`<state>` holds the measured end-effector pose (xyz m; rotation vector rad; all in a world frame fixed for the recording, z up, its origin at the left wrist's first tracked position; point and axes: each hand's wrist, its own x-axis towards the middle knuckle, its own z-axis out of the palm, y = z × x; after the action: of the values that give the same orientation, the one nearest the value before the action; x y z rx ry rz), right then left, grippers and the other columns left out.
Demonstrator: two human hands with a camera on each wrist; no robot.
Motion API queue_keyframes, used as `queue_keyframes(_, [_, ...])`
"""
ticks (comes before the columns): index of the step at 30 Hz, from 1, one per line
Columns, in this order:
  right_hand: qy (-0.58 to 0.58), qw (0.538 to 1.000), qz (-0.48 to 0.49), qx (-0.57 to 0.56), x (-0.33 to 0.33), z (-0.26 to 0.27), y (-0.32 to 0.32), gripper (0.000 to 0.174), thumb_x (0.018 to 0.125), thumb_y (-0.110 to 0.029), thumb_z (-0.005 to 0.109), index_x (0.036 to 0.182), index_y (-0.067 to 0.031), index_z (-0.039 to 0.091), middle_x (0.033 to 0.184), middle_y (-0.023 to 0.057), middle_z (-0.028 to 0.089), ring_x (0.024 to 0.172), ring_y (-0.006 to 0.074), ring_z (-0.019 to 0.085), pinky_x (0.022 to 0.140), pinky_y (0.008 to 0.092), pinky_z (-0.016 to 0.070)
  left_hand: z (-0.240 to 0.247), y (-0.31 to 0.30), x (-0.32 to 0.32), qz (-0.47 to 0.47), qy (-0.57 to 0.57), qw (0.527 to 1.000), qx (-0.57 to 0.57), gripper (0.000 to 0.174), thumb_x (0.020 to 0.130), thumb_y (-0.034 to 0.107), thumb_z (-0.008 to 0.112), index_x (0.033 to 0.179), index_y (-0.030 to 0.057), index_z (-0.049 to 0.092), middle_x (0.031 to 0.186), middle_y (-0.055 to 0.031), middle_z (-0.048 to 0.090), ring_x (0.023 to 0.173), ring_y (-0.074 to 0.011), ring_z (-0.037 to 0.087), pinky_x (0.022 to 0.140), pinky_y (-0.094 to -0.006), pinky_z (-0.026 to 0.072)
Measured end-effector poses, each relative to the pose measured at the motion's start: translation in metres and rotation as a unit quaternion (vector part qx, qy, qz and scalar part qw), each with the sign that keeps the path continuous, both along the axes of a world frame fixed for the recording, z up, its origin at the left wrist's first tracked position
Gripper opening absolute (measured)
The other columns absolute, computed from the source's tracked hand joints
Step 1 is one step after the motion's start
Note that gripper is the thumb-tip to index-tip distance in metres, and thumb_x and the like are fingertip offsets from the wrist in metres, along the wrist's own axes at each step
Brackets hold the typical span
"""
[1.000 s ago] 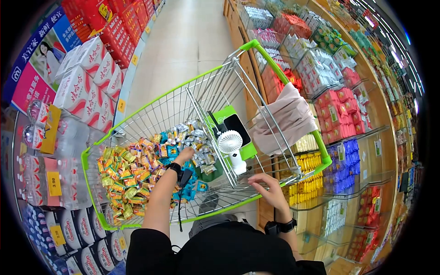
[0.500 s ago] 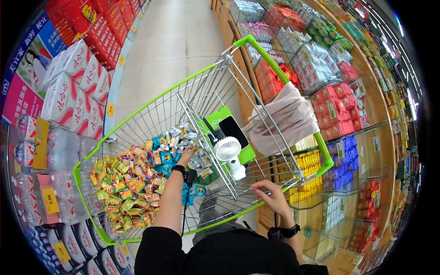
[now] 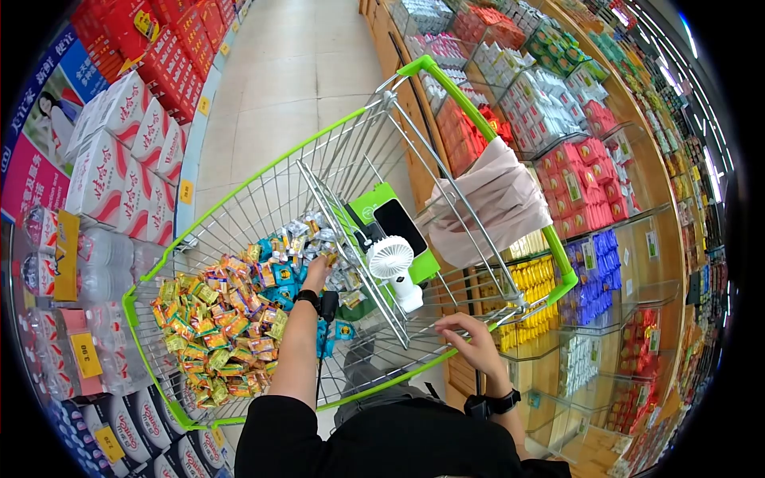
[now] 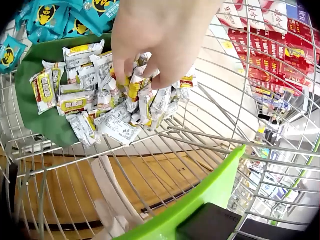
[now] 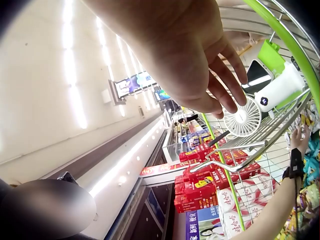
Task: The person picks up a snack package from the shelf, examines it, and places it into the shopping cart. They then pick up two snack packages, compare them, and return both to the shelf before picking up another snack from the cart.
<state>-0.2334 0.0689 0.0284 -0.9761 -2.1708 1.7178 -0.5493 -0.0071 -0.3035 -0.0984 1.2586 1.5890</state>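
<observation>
My left hand (image 3: 317,277) reaches down into the shopping cart (image 3: 239,191), over a heap of small white-wrapped candies (image 4: 75,102). In the left wrist view its curled fingers pinch a white-and-yellow wrapped candy (image 4: 134,89) at the top of that heap. Teal packets (image 3: 284,275) lie beside it, and orange and yellow wrapped candies (image 3: 215,334) fill the far end. My right hand (image 3: 472,344) hangs loosely curled near the cart's side rail, holding nothing. Closest to it is a white handheld fan (image 3: 392,259) on the inner wire panel.
A phone (image 3: 401,227) lies on the green flap (image 3: 370,203). Pale pink cloth (image 3: 486,207) drapes over the handle end. Shelves of packaged sweets (image 3: 586,187) line the right; boxed drinks (image 3: 115,183) and bottles (image 3: 107,263) stand left. The aisle floor (image 3: 287,64) stretches ahead.
The cart and shelves have shifted slightly left in the head view. My left hand stays at the white candies, and a yellowish candy now shows at its fingertips. My right hand has barely moved.
</observation>
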Motion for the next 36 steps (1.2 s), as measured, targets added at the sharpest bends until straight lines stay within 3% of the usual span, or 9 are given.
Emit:
queue_keyframes(3, [-0.005,1.0,-0.003,-0.013,0.0,0.001,-0.001,0.015,0.079,-0.001,0.053,0.094,-0.0003,0.057,0.088,0.0075,0.058,0.081,0.015,0.059,0.069,0.0242,0.0455,0.03,0.008,0.008,0.048,-0.009,0.997,-0.064,0.018,0.084,0.014,0.046,0.09,-0.0013,0.051,0.084,-0.006,0.048,0.074,-0.0141,0.045,0.071,-0.0286,0.0412])
queue_keyframes(13, [0.007,1.0,-0.001,-0.001,0.003,0.002,-0.003,0.016,0.079,-0.001,0.053,0.094,-0.0004,0.057,0.087,0.0074,0.058,0.081,0.015,0.058,0.07,0.0245,0.045,0.012,0.016,0.01,0.005,-0.033,0.994,-0.101,0.007,0.081,0.011,0.052,0.082,0.0057,0.048,0.075,-0.0003,0.039,0.07,-0.0129,0.041,0.083,-0.036,0.0396])
queue_keyframes(16, [0.022,1.0,0.0,-0.001,0.0,0.004,-0.003,0.016,0.079,-0.001,0.053,0.094,-0.0004,0.057,0.087,0.0073,0.058,0.081,0.0149,0.058,0.071,0.0245,0.0449,-0.017,0.008,0.004,0.017,-0.034,0.995,-0.097,0.009,0.08,0.012,0.053,0.078,0.0072,0.046,0.076,-0.0002,0.039,0.072,-0.0127,0.04,0.086,-0.0396,0.0393])
queue_keyframes(19, [0.044,0.999,0.003,0.014,-0.003,0.006,-0.003,0.016,0.079,-0.001,0.052,0.094,-0.0003,0.057,0.087,0.0073,0.058,0.081,0.0147,0.058,0.071,0.0245,0.0449,-0.026,0.001,-0.003,-0.03,-0.052,0.992,-0.112,0.008,0.081,0.012,0.05,0.088,0.0094,0.047,0.096,-0.003,0.044,0.094,-0.0183,0.042,0.084,-0.0435,0.039])
queue_keyframes(23, [0.092,0.995,0.027,0.032,-0.003,0.008,-0.003,0.016,0.079,-0.001,0.052,0.094,-0.0003,0.057,0.087,0.0074,0.058,0.081,0.0144,0.058,0.07,0.0244,0.0449,0.015,-0.013,0.002,-0.021,-0.019,0.992,-0.122,0.036,0.082,0.016,0.049,0.113,0.001,0.039,0.115,-0.0102,0.039,0.107,-0.0211,0.039,0.089,-0.0433,0.0381])
queue_keyframes(26, [0.109,0.993,0.044,0.035,-0.002,0.01,0.0,0.015,0.079,-0.002,0.052,0.094,-0.0005,0.057,0.088,0.0074,0.059,0.08,0.0143,0.058,0.069,0.0246,0.0449,0.035,-0.028,0.003,-0.043,0.031,0.99,-0.13,0.023,0.084,0.015,0.049,0.104,0.0028,0.047,0.11,-0.0059,0.042,0.108,-0.0207,0.039,0.092,-0.0413,0.037])
queue_keyframes(27, [0.113,0.992,0.049,0.037,-0.001,0.011,0.001,0.015,0.079,-0.002,0.052,0.094,-0.0005,0.057,0.088,0.0074,0.059,0.08,0.0143,0.058,0.069,0.0246,0.0449,0.05,-0.032,0.004,-0.055,0.033,0.989,-0.135,0.035,0.086,0.018,0.046,0.118,0.0038,0.043,0.124,-0.0072,0.038,0.117,-0.0217,0.033,0.093,-0.041,0.0353])
queue_keyframes(30, [0.128,0.989,0.057,0.041,-0.002,0.017,0.005,0.015,0.08,-0.003,0.053,0.093,-0.0012,0.058,0.087,0.0071,0.059,0.079,0.014,0.058,0.069,0.0242,0.0448,0.09,-0.048,0.013,-0.033,0.127,0.984,-0.124,0.041,0.087,0.021,0.045,0.124,0.0055,0.038,0.127,-0.0066,0.038,0.117,-0.0211,0.034,0.091,-0.0385,0.0359])
queue_keyframes(36, [0.158,0.976,0.134,0.069,-0.012,0.032,0.011,0.014,0.08,-0.004,0.053,0.093,-0.0021,0.058,0.085,0.0073,0.06,0.077,0.0161,0.058,0.069,0.0262,0.0447,0.171,-0.088,0.034,0.003,0.249,0.968,-0.019,0.038,0.088,0.026,0.045,0.12,0.0043,0.044,0.123,-0.0048,0.041,0.109,-0.0168,0.041,0.084,-0.0325,0.0391])
